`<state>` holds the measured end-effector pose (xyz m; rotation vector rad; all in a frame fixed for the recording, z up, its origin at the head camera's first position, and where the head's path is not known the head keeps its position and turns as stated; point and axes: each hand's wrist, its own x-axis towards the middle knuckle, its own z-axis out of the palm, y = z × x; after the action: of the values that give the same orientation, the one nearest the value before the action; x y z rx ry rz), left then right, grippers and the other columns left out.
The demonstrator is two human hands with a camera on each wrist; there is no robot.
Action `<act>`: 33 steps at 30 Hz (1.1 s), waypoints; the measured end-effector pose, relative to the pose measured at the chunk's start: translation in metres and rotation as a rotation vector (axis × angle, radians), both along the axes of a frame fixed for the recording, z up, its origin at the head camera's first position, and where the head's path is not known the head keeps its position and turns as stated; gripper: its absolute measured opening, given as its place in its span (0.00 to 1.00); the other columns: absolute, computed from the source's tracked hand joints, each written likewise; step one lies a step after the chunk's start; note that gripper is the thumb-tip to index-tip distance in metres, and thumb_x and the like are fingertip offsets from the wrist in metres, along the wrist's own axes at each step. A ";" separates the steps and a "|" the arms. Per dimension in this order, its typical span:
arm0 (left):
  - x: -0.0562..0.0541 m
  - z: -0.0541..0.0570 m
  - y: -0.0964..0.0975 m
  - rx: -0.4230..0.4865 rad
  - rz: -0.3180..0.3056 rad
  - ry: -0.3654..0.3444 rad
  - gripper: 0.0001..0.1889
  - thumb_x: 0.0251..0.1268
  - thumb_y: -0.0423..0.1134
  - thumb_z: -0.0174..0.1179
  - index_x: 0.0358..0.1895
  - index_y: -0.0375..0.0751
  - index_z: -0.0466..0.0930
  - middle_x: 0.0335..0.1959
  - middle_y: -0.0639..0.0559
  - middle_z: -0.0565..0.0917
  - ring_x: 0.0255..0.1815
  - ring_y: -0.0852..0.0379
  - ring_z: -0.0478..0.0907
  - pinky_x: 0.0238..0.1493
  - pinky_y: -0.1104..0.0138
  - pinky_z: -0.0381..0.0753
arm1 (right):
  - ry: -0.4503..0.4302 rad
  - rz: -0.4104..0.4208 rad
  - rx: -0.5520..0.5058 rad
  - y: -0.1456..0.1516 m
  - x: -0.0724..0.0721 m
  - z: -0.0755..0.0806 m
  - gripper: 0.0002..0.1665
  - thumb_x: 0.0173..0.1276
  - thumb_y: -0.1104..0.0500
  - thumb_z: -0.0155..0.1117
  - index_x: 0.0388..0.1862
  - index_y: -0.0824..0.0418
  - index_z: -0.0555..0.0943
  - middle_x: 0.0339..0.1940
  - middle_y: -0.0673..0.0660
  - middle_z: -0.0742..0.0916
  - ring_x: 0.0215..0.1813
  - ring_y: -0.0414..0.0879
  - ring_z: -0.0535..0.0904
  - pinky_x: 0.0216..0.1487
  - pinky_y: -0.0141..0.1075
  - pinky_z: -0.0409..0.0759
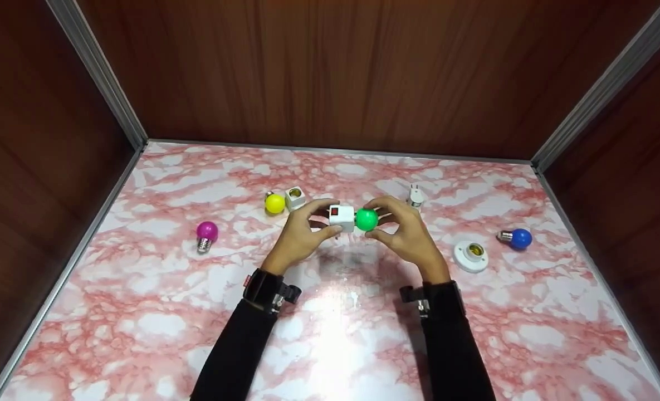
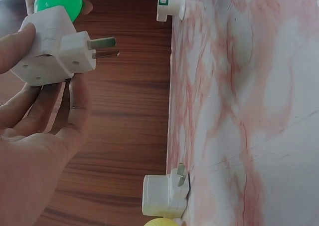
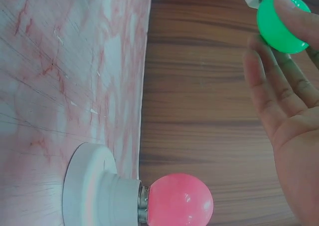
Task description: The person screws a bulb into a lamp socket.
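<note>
My left hand (image 1: pixel 301 234) holds a white plug-in lamp holder (image 1: pixel 342 218) with a red switch between thumb and fingers. Two flat metal pins stick out from the holder (image 2: pixel 49 46) in the left wrist view. At its other end is a green light bulb (image 1: pixel 366 219), its screw base at the socket mouth. My right hand (image 1: pixel 410 236) has its thumb on the green bulb (image 3: pixel 279 29) and its fingers curved around the far side. Both hands are raised over the marbled table.
On the table lie a magenta bulb (image 1: pixel 207 231), a yellow bulb (image 1: pixel 274 204), a blue bulb (image 1: pixel 521 239), a square holder (image 1: pixel 295 199), a small white plug holder (image 1: pixel 415 196) and a round holder (image 1: pixel 470 257). The right wrist view shows a pink bulb (image 3: pixel 180 200) in a white round holder (image 3: pixel 89 186).
</note>
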<state>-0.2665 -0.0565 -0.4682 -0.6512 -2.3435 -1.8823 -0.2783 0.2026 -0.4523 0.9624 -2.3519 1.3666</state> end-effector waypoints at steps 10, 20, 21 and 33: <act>0.000 -0.001 0.000 0.010 0.001 0.023 0.29 0.67 0.35 0.73 0.70 0.39 0.79 0.61 0.38 0.86 0.61 0.43 0.84 0.64 0.52 0.88 | -0.023 -0.009 0.034 0.002 0.000 0.000 0.30 0.57 0.67 0.83 0.60 0.64 0.85 0.53 0.61 0.92 0.44 0.54 0.92 0.52 0.50 0.93; 0.000 -0.001 0.000 0.037 0.016 0.091 0.29 0.64 0.34 0.75 0.69 0.39 0.81 0.61 0.38 0.86 0.63 0.45 0.83 0.64 0.50 0.88 | -0.065 -0.019 0.078 0.000 0.001 0.002 0.26 0.65 0.61 0.79 0.61 0.65 0.85 0.47 0.61 0.93 0.42 0.50 0.91 0.50 0.38 0.92; 0.000 -0.002 0.000 0.040 0.021 0.095 0.29 0.64 0.34 0.75 0.69 0.39 0.81 0.61 0.38 0.86 0.62 0.45 0.83 0.64 0.48 0.88 | -0.066 -0.021 0.080 0.000 0.001 0.002 0.27 0.66 0.60 0.78 0.62 0.65 0.84 0.47 0.61 0.93 0.42 0.50 0.91 0.50 0.37 0.91; 0.000 0.000 0.001 0.061 0.013 0.055 0.27 0.69 0.33 0.71 0.70 0.34 0.78 0.59 0.34 0.87 0.59 0.43 0.84 0.62 0.60 0.88 | 0.065 -0.009 -0.012 0.002 0.002 0.004 0.32 0.56 0.67 0.84 0.61 0.57 0.87 0.57 0.57 0.92 0.51 0.50 0.90 0.49 0.57 0.91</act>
<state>-0.2668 -0.0554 -0.4686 -0.6718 -2.2417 -1.8974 -0.2763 0.2044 -0.4482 0.9765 -2.2954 1.3233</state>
